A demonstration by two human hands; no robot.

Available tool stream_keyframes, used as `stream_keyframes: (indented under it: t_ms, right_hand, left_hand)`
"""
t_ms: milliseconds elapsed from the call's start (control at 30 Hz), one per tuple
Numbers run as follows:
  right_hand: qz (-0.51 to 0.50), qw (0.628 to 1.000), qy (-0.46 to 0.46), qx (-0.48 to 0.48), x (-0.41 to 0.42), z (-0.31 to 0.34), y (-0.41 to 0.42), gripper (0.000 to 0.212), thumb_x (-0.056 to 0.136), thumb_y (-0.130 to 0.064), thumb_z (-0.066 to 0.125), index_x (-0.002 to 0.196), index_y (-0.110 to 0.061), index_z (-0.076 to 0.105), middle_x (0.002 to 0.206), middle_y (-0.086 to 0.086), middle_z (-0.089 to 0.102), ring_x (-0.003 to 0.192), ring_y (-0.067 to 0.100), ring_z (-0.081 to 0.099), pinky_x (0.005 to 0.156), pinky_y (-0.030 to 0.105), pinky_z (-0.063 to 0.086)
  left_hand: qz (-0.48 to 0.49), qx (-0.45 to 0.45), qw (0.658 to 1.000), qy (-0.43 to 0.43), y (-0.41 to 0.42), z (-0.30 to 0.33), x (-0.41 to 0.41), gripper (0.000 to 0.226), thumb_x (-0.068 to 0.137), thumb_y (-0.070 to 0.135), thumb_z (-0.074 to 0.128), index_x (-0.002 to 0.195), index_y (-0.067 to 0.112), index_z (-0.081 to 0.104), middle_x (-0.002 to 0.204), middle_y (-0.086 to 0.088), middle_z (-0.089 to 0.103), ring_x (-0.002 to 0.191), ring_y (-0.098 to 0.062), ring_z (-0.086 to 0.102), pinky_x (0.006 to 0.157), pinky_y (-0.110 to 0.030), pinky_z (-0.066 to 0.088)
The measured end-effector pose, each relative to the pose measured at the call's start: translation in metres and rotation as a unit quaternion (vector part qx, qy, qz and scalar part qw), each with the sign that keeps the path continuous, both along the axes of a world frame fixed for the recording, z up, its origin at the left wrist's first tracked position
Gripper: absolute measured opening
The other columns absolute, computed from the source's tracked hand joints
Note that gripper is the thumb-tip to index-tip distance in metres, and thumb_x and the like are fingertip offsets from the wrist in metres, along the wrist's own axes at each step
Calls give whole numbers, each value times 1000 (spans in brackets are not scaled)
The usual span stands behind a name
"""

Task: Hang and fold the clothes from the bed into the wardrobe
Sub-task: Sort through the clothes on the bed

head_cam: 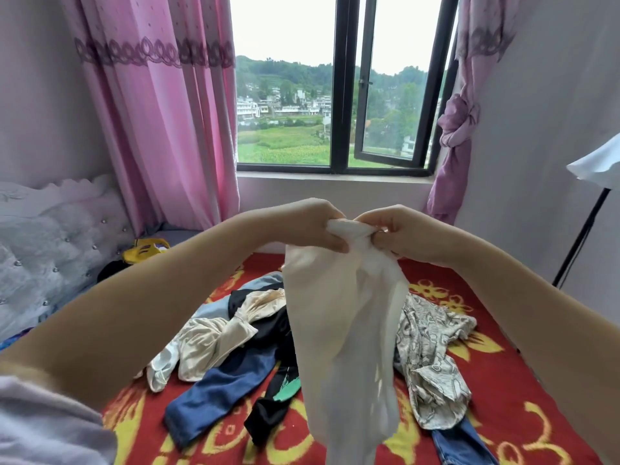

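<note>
My left hand [320, 223] and my right hand [399, 231] meet in front of me, each gripping the bunched top of a thin white garment [349, 330]. It hangs down limp over the bed [523, 391], which has a red cover with yellow flowers. Under it lies a heap of clothes: a cream satin top [218, 337], dark blue trousers [221, 387], a black piece with green print [275, 401], a grey patterned shirt [432, 364] and a light blue piece [214, 307]. No wardrobe is in view.
A padded grey headboard [50, 250] stands at the left, with a yellow toy [144, 250] beside it. Pink curtains [157, 112] frame a half-opened window [339, 85] straight ahead. A black lamp stand [580, 236] rises by the right wall.
</note>
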State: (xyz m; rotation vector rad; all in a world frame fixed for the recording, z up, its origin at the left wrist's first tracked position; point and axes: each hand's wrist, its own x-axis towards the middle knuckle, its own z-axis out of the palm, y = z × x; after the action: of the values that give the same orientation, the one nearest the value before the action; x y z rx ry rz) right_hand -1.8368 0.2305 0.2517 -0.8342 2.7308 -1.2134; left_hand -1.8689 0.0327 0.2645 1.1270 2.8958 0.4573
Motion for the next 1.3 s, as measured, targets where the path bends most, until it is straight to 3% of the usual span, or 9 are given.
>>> stream_keyframes:
  t_ms: [200, 300, 467, 667, 800, 900, 1033, 1167, 1300]
  right_hand:
    - [-46, 998, -22, 46, 0, -11, 30, 17, 93, -8, 54, 104, -3, 66, 93, 12, 64, 81, 16, 57, 75, 32, 47]
    - [-90, 994, -58, 11, -1, -25, 32, 20, 91, -27, 60, 99, -10, 66, 83, 1, 66, 72, 10, 60, 64, 21, 46]
    - [-186, 978, -49, 79, -8, -54, 42, 15, 80, -4, 51, 65, -3, 53, 63, 4, 48, 58, 15, 41, 56, 27, 33]
    - [-128, 976, -112, 138, -11, -56, 80, 19, 85, -1, 56, 73, -12, 68, 71, 2, 62, 63, 13, 56, 62, 27, 47]
    - [-97, 979, -130, 125, -26, -44, 91, 34, 88, 1, 58, 62, -21, 63, 54, -13, 60, 50, 2, 56, 49, 15, 45]
    - [-123, 974, -140, 131, -51, -46, 96, 31, 90, 2, 52, 69, -18, 64, 58, -7, 62, 56, 11, 63, 46, 22, 50]
    - [-205, 969, -11, 138, -89, -51, 98, 35, 86, 4, 40, 65, -17, 59, 63, -1, 54, 56, 15, 53, 44, 22, 43]
    - [-234, 963, 85, 103, -120, -40, 107, 31, 83, 7, 41, 68, -13, 60, 71, 6, 59, 71, 22, 52, 59, 29, 38]
    - [-222, 964, 127, 68, -128, -9, 112, 36, 85, 5, 41, 61, -19, 52, 58, -2, 49, 57, 13, 43, 54, 27, 35]
  left_hand:
    - [-11, 116, 993, -7, 22, -11, -6, 13, 89, 21, 65, 97, 11, 70, 83, 5, 65, 74, -6, 55, 70, -17, 44]
    - [6, 111, 994, -8, 37, -12, -10, 14, 87, 24, 67, 94, 12, 72, 84, 0, 69, 73, -8, 58, 68, -20, 48]
    - [27, 68, 997, -36, 53, -5, -13, 15, 83, 26, 68, 70, 29, 64, 70, 9, 62, 62, -4, 56, 65, -24, 48]
    - [55, -80, 982, -161, 48, 4, -16, 18, 81, 21, 75, 97, 15, 69, 92, -3, 73, 76, -17, 69, 72, -31, 58]
    - [121, -167, 971, -123, 50, 6, -38, 32, 82, 25, 73, 103, 1, 69, 98, -12, 71, 77, -23, 66, 76, -33, 55]
    - [154, -187, 965, -102, 55, -1, -63, 31, 84, 27, 70, 102, 1, 68, 96, -11, 69, 79, -24, 63, 81, -36, 54]
    - [213, -122, 968, -57, 64, -8, -92, 22, 87, 27, 65, 96, 7, 67, 84, -6, 62, 71, -22, 60, 55, -30, 52]
    - [237, -36, 969, 52, 65, 3, -106, 19, 89, 9, 53, 92, 5, 72, 79, -5, 62, 74, -23, 57, 66, -33, 48]
    - [234, 32, 963, 131, 60, 24, -104, 28, 89, 0, 44, 88, 8, 70, 80, -6, 62, 74, -23, 57, 69, -36, 51]
